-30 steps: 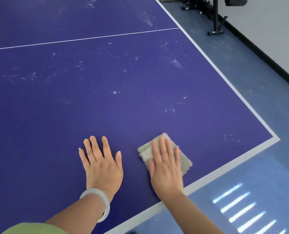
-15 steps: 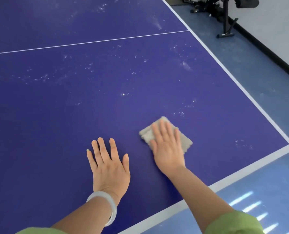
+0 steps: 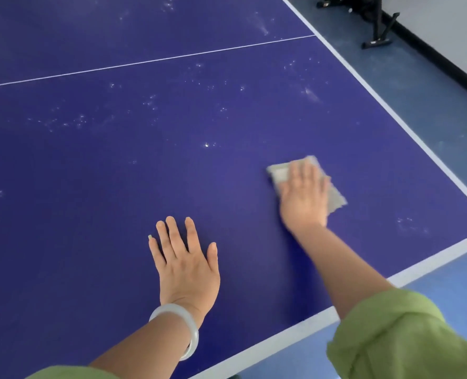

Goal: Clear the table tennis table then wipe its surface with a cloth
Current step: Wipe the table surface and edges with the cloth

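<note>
Table [image 3: 117, 187] looked cleared and wiping was on: right hand [image 3: 303, 198] pressed flat-fingered on the cloth [image 3: 279, 172] near the right edge, left hand [image 3: 186, 265] lay flat and empty, white specks [image 3: 150, 102] dotted the far surface.

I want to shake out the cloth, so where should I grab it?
Pinch the cloth at its far-left corner, from above on the left, I'd say: it lies flat under the right hand, and that corner juts out bare.
</note>
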A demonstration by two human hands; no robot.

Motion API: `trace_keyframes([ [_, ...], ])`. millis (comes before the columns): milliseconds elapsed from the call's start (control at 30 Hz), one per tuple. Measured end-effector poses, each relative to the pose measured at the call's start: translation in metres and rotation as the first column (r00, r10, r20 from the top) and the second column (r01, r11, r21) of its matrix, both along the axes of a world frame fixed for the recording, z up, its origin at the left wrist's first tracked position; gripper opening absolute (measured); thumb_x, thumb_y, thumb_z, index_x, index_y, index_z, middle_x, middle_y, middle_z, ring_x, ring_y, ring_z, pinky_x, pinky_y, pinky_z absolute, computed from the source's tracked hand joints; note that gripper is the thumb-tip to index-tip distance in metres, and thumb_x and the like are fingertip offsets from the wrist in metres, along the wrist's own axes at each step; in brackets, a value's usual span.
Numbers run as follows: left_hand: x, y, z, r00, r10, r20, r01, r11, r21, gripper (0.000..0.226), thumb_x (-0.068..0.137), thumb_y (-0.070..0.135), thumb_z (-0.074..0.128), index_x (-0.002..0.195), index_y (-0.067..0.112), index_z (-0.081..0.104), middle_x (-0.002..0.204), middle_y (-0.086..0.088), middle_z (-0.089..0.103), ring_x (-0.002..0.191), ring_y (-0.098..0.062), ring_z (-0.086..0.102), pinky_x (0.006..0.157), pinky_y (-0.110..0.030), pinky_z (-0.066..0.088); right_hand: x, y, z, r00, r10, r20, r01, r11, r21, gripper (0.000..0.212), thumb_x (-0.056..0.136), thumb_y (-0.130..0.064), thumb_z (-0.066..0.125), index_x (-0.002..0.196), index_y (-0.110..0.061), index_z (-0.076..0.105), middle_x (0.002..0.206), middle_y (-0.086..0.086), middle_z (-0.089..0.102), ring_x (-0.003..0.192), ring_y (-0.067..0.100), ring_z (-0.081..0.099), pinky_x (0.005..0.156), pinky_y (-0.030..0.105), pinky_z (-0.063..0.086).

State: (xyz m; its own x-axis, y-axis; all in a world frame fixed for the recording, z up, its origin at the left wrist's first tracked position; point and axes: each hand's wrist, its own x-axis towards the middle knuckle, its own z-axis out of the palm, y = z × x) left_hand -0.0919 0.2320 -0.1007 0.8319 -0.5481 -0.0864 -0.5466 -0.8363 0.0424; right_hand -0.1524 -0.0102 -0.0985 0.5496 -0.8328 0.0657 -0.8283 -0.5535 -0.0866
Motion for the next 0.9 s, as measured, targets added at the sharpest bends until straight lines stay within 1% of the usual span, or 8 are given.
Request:
trace_keyframes([
  [67, 0.000, 0.000, 0.000, 1.000, 0.000, 0.002, 0.000, 1.000, -0.013, 0.073, 0.096, 0.050, 0.010, 0.152, 0.006, 0.029, 0.156, -0.028, 0.025, 0.147, -0.043, 0.016, 0.119, -0.058, 0.015, -0.007, 0.044, -0.005, 0.921, 0.386, -0.053, -0.384, 0.922, 0.053, 0.057, 0.103, -0.038, 0.016, 0.156, -0.016, 0.017, 0.163, 0.006, 0.014, 0.151, 0.025, 0.010, 0.122, 0.050, 0.011],
  [133, 0.000, 0.000, -0.001, 1.000, 0.000, 0.008, 0.001, 1.000, -0.031, 0.073, 0.097, 0.050, 0.012, 0.151, 0.005, 0.030, 0.155, -0.029, 0.026, 0.146, -0.044, 0.018, 0.119, -0.059, 0.015, -0.031, 0.038, -0.003, 0.873, 0.486, -0.043, -0.480, 0.871, 0.102, 0.060, 0.103, -0.043, 0.008, 0.158, -0.020, 0.013, 0.166, 0.001, 0.005, 0.153, 0.019, 0.000, 0.124, 0.046, 0.002],
  [233, 0.000, 0.000, 0.000, 1.000, -0.001, 0.009, 0.001, 1.000, -0.020, 0.072, 0.097, 0.050, 0.012, 0.152, 0.005, 0.027, 0.156, -0.029, 0.023, 0.147, -0.044, 0.015, 0.119, -0.058, 0.012, -0.073, -0.012, 0.001, 0.998, 0.055, -0.035, -0.051, 0.994, 0.100, 0.057, 0.104, -0.040, 0.015, 0.158, -0.021, 0.012, 0.166, 0.002, 0.004, 0.152, 0.018, -0.002, 0.123, 0.047, -0.001],
  [333, -0.001, 0.000, 0.000, 1.000, -0.003, 0.006, 0.003, 1.000, 0.010, 0.067, 0.101, 0.047, 0.010, 0.154, 0.007, 0.021, 0.158, -0.027, 0.019, 0.148, -0.043, 0.011, 0.120, -0.057, 0.010, -0.084, -0.018, 0.008, 0.942, -0.334, -0.028, 0.333, 0.923, 0.194, 0.057, 0.105, -0.038, 0.017, 0.158, -0.018, 0.007, 0.166, 0.006, -0.002, 0.152, 0.022, -0.006, 0.121, 0.051, -0.003],
  [433, -0.001, 0.000, 0.000, 1.000, 0.002, -0.003, -0.002, 1.000, 0.002, 0.070, 0.099, 0.049, 0.012, 0.154, 0.007, 0.023, 0.158, -0.027, 0.019, 0.148, -0.043, 0.011, 0.119, -0.058, 0.010, -0.067, 0.054, 0.000, 0.971, -0.233, 0.046, 0.221, 0.957, 0.187, 0.059, 0.105, -0.040, 0.014, 0.158, -0.017, 0.005, 0.165, 0.007, -0.005, 0.152, 0.023, -0.008, 0.121, 0.051, -0.003],
  [600, 0.000, 0.000, -0.001, 1.000, 0.008, -0.027, -0.009, 0.999, -0.032, 0.074, 0.095, 0.051, 0.010, 0.154, 0.008, 0.021, 0.159, -0.026, 0.013, 0.149, -0.041, 0.005, 0.120, -0.056, 0.005, -0.087, 0.165, -0.011, 0.958, 0.286, 0.024, -0.287, 0.955, 0.079, 0.058, 0.103, -0.041, 0.022, 0.157, -0.020, 0.022, 0.164, 0.005, 0.014, 0.153, 0.022, 0.006, 0.122, 0.050, 0.008],
  [800, -0.001, 0.000, -0.001, 1.000, 0.003, -0.001, -0.003, 1.000, -0.003, 0.076, 0.094, 0.052, 0.002, 0.154, 0.010, 0.019, 0.159, -0.025, 0.014, 0.149, -0.041, 0.007, 0.120, -0.056, 0.005, -0.136, 0.090, -0.005, 0.947, -0.320, 0.014, 0.316, 0.941, 0.123, 0.057, 0.105, -0.037, 0.024, 0.158, -0.019, 0.016, 0.165, 0.006, 0.007, 0.153, 0.022, 0.003, 0.122, 0.049, 0.000],
  [900, -0.001, 0.000, -0.003, 1.000, 0.003, -0.008, -0.003, 1.000, -0.012, 0.071, 0.097, 0.051, 0.011, 0.154, 0.009, 0.018, 0.160, -0.025, 0.013, 0.148, -0.041, 0.006, 0.120, -0.056, 0.006, -0.112, 0.150, -0.005, 0.967, -0.247, 0.056, 0.242, 0.967, 0.080, 0.058, 0.103, -0.038, 0.021, 0.156, -0.015, 0.023, 0.163, 0.013, 0.017, 0.151, 0.028, 0.013, 0.121, 0.052, 0.007],
])
